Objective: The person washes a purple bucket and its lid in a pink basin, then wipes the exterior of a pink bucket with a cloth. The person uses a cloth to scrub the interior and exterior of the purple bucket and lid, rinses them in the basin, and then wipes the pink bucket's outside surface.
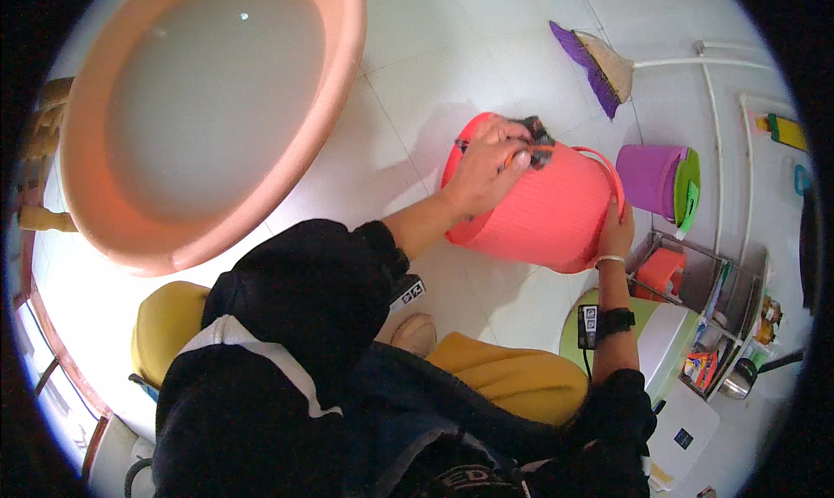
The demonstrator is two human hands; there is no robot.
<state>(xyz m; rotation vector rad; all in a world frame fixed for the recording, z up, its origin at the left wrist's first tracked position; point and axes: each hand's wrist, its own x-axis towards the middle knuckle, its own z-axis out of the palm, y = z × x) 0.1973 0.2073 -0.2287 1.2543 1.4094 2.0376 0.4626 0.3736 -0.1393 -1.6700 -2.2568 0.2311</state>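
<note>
A ribbed coral-pink bucket (543, 207) is tipped on its side in front of me, above the pale tiled floor. My left hand (495, 168) is closed round a dark patterned cloth (540, 138) and presses it against the bucket's upper side. A thin orange strip shows by its fingers; I cannot tell what it belongs to. On the right, my right hand (617, 233) grips the bucket at one end, close to its looped handle (608, 164). The fingertips of that hand are partly hidden behind the bucket.
A large peach tub (347, 55) of cloudy water stands at the left. Toward the right wall are a purple-bristled broom (599, 68), a purple bucket (643, 177) and a metal rack (743, 324) with household items. A green-and-white appliance (647, 342) sits beside my right forearm.
</note>
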